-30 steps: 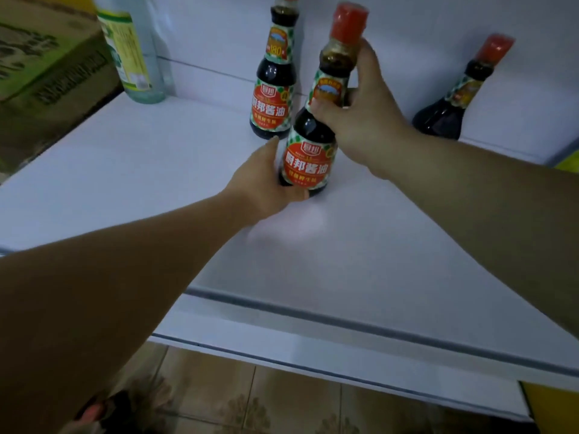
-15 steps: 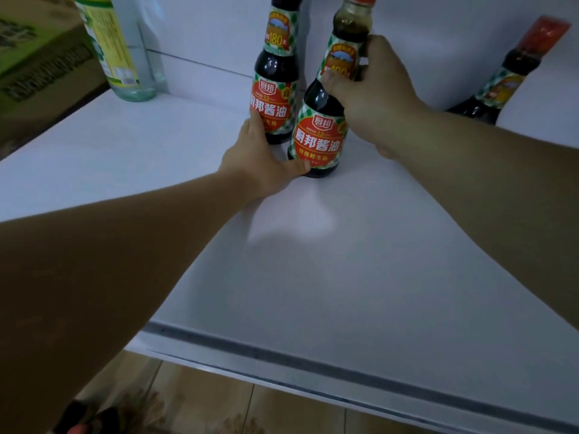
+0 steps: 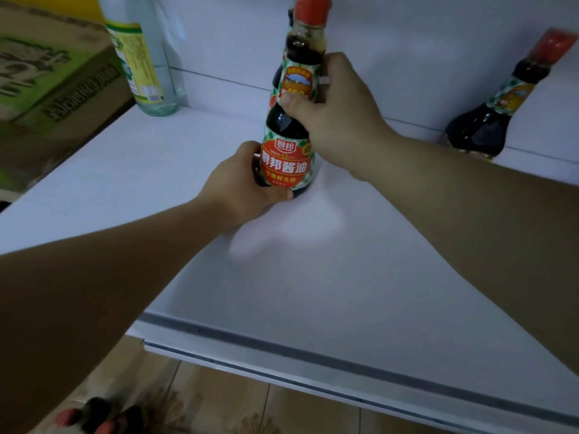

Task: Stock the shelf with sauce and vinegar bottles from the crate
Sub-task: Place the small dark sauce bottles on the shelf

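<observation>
A dark soy sauce bottle (image 3: 286, 161) with a red cap and red label stands upright on the white shelf (image 3: 313, 270). My left hand (image 3: 241, 186) grips its base from the left. My right hand (image 3: 338, 114) grips its neck and shoulder. Directly behind it stands a second soy sauce bottle (image 3: 277, 77), almost wholly hidden. A third soy sauce bottle (image 3: 495, 114) stands at the back right. A clear vinegar bottle (image 3: 144, 61) with a yellow-green label stands at the back left.
A cardboard box (image 3: 47, 89) lies left of the shelf, close to the vinegar bottle. The shelf's back wall (image 3: 407, 51) rises just behind the bottles. Below the front lip (image 3: 313, 355) is tiled floor, with red-capped bottles (image 3: 97, 418) at the bottom left.
The held bottle has shifted left, in front of the second bottle, covering it. My left hand has closed round its base; my right hand stays on the neck.
</observation>
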Tool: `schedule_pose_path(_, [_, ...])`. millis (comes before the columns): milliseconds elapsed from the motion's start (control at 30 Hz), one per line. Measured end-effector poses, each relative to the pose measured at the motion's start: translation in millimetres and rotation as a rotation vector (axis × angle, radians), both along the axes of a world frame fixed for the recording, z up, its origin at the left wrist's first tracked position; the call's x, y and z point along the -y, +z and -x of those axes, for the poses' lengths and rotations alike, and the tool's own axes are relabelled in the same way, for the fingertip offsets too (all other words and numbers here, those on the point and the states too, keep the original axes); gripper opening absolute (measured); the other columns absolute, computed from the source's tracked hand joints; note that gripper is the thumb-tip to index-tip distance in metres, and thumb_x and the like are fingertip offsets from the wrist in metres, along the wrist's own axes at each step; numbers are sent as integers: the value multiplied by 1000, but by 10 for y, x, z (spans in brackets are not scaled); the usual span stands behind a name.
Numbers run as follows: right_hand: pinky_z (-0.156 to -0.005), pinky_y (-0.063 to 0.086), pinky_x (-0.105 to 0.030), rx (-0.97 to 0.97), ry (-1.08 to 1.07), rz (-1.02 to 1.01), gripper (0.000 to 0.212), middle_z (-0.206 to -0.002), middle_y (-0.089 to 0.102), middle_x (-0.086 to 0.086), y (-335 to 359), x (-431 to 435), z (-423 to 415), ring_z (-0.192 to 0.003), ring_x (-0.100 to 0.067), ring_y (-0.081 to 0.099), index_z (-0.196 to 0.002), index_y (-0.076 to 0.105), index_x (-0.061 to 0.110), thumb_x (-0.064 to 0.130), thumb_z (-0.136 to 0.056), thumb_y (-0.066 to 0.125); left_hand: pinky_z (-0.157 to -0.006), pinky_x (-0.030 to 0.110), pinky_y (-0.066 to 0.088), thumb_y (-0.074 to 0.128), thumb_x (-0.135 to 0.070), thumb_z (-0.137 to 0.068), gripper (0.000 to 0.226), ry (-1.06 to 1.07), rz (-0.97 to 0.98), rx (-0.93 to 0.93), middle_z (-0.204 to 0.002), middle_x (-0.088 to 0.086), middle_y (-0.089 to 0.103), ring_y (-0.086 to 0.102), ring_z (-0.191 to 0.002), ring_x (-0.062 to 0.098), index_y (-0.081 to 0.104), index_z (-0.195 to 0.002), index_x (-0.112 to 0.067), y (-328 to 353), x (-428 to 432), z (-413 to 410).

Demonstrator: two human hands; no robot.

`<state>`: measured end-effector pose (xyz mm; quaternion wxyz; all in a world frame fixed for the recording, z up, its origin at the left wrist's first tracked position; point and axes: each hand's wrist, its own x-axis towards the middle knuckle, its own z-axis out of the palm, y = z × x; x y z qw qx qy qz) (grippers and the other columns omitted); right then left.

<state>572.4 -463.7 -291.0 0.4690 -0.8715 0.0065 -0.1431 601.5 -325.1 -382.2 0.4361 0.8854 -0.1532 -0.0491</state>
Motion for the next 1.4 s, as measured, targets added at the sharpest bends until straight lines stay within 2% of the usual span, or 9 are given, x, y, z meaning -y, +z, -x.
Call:
schedule_pose_path(200, [-99,47,-35,5,-32,53,48,-127,54,-4,22,-175,-129,-111,-16,56,-133,42,17,27,-92,63,-79,24,37,78,-38,-72,70,37,3,22,-126,-2,58,47,-96,8,44,-131,-21,-12,-81,-111])
schedule_pose_path(533, [-101,46,-34,28,-80,94,48,-128,54,-3,-61,-159,-312,-114,-16,55,-134,39,14,28,-93,61,-82,23,36,77,-35,-74,68,34,25,14,-127,-3,58,53,-108,13,45,-133,-23,-33,-24,-227])
schedule_pose_path(600, [-101,46,-35,27,-91,96,50,-129,53,-4,-86,-177,-321,-114,-16,55,-135,39,15,30,-93,61,-84,23,36,77,-37,-73,76,29,19,1,-132,-2,55,53,-117,19,39,-137,-22,-17,-27,-220])
schedule_pose_path(700, [-101,45,-34,-13,-106,57,56,-134,50,-5,-89,-192,-265,-117,-15,53,-141,36,17,37,-94,58,-98,29,33,76,-49,-70,106,45,-48,-98,-150,1,35,39,-133,23,11,-150,-22,42,-65,-174])
schedule_pose_path(800, [-92,28,-19,-72,-189,74,69,-149,33,-6,-39,-124,-80,-125,-16,42,-151,22,18,51,-95,47,-102,31,31,74,-60,-66,115,20,-113,-164,-155,-1,25,33,-137,23,5,-151,-27,122,-196,-41])
schedule_pose_path(1000, [-89,16,-16,-233,-274,204,74,-160,16,-3,11,143,652,-143,-19,22,-153,18,20,61,-95,38,-87,23,28,68,-62,-69,98,-155,-160,-119,-150,-3,35,40,-130,21,19,-148,-32,407,-432,400])
schedule_pose_path(1167, [-109,18,-24,-301,-378,197,73,-160,19,-3,111,384,1573,-144,-19,22,-153,22,18,59,-95,38,-92,20,25,68,-55,-76,94,-415,-226,-111,-155,-5,24,30,-137,18,15,-150,-29,752,-202,1010])
schedule_pose_path(1267, [-105,17,-22,-340,-477,199,72,-159,20,-4,165,638,2216,-144,-19,22,-153,22,19,58,-95,39,-96,15,18,68,-52,-78,91,-616,-252,-100,-156,-7,19,24,-140,13,14,-149,-32,928,159,1465])
schedule_pose_path(1400, [-111,17,-28,-392,-658,169,72,-159,22,-4,154,1094,3223,-144,-20,22,-152,25,21,59,-93,42,-96,12,17,68,-47,-79,89,-853,-249,-68,-156,-6,21,24,-139,11,15,-149,-31,999,803,2214])
